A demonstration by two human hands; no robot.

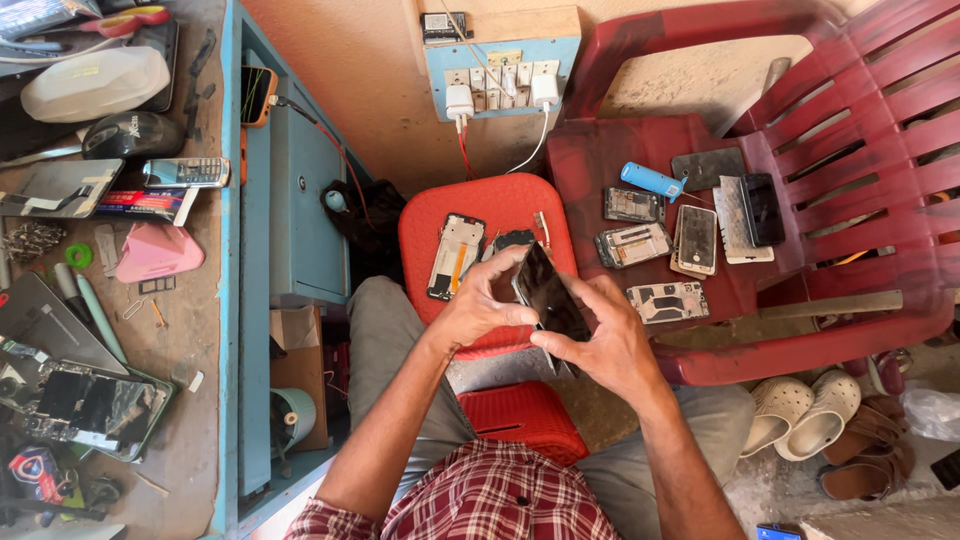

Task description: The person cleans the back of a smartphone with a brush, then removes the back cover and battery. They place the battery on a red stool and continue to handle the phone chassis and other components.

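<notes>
Fingers of both hands clamp a dark phone screen panel [548, 297], held tilted in the air above the person's lap and just in front of the red stool [487, 250]. Left hand [480, 300] pinches the upper-left edge, thumb on the face; right hand [610, 345] cups the lower-right edge from below. Both grips narrow, closed on the panel.

Handling, judged: thin, light, stiff, glossy. Likely slippery on the face and brittle if flexed. Edges look like the safe hold; pressure on the middle seems risky.

Stool top carries an opened phone frame [455, 255] and a smaller dark part [512, 240], directly behind the panel, close. Maroon plastic chair [800, 150] to the right holds several stripped phones [640, 243], a blue cylinder [650, 180] and a dark handset [762, 208]. Wall socket board [500, 70] above with two white chargers plugged in. Workbench [190, 400] to the left, crowded with phones, tools, a pink wedge [155, 252]. Pale clogs [805, 410] on the floor at right, well apart.
</notes>
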